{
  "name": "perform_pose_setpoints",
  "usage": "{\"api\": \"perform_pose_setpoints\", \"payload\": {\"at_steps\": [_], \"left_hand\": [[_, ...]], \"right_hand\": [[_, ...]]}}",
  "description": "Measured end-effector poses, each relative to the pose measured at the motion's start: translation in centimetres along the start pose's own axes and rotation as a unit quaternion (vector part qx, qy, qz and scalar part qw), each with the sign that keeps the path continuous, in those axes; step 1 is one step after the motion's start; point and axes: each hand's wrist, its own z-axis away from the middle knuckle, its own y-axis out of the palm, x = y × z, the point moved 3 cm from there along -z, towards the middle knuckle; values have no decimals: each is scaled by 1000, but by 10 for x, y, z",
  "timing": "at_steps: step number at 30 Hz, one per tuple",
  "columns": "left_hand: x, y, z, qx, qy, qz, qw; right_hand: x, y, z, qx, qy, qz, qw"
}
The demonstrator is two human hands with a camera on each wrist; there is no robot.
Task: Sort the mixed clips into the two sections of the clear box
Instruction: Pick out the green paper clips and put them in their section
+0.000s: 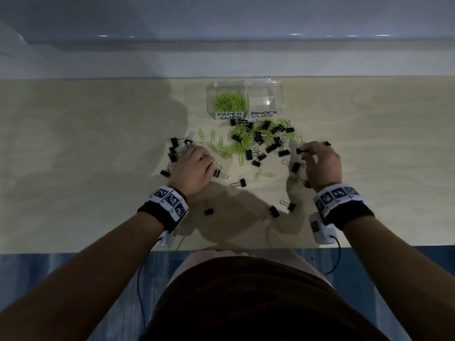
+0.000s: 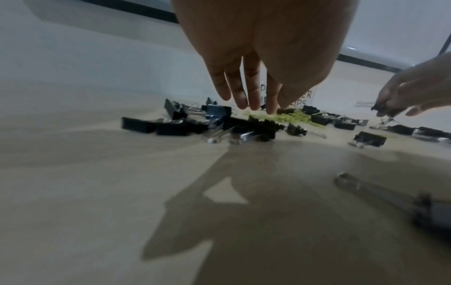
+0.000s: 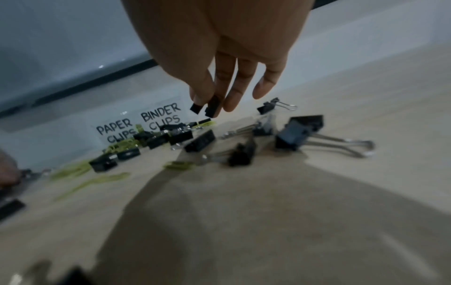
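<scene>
A clear two-section box (image 1: 275,89) stands at the back of the table. Its left section, labelled PAPER CLIPS, holds green paper clips (image 1: 230,101); nothing shows in the right section, labelled BINDER CLIPS (image 3: 162,117). In front lies a mixed pile (image 1: 256,140) of black binder clips and green paper clips. My right hand (image 1: 304,151) is at the pile's right edge, a little above the table, and pinches a black binder clip (image 3: 207,109) between thumb and forefinger. My left hand (image 2: 253,104) hovers over the pile's left side, fingers straight and pointing down, holding nothing.
Loose binder clips lie near the front of the table (image 1: 208,210), (image 1: 273,211), (image 1: 290,206), and more sit left of my left hand (image 1: 173,151). A large binder clip (image 3: 300,131) lies right of my right hand. The table's near edge (image 1: 123,249) runs along my body.
</scene>
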Motion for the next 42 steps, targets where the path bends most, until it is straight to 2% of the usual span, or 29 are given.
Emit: {"api": "perform_pose_setpoints", "payload": {"at_steps": [2, 4, 6, 10, 14, 18, 21, 25, 27, 31, 34, 38, 42], "left_hand": [[-19, -3, -14, -1, 9, 15, 1000], [-42, 0, -31, 27, 25, 38, 999], [-58, 9, -46, 53, 34, 28, 998], [-68, 25, -63, 86, 23, -12, 996], [-68, 30, -67, 90, 23, -24, 995], [-65, 25, -60, 61, 23, 9, 998], [-51, 10, -46, 2, -7, 37, 999], [-2, -9, -20, -31, -111, 33, 993], [24, -16, -13, -37, -142, 2, 989], [43, -29, -23, -45, -140, -26, 989], [30, -28, -43, 9, -125, -39, 991], [12, -11, -56, 67, -128, -53, 988], [-3, 4, -56, 76, -129, -44, 988]], "right_hand": [[-5, 2, 3, 17, 11, 58, 998], [1, 5, 8, 18, 14, 108, 994], [18, 10, 12, 14, -13, 120, 993], [56, 33, 20, 75, -87, 110, 987], [67, 51, 15, 107, -46, 62, 991], [69, 54, 13, 73, -53, 24, 996], [69, 55, 12, 72, -73, 11, 995], [66, 58, 8, 93, -111, 36, 989], [63, 54, 6, 90, -114, 55, 988], [59, 42, -1, 53, -93, 69, 992], [86, 46, -2, 61, -156, 49, 985], [129, 73, -3, 151, -264, 44, 952], [126, 95, 1, 198, -285, 112, 931]]}}
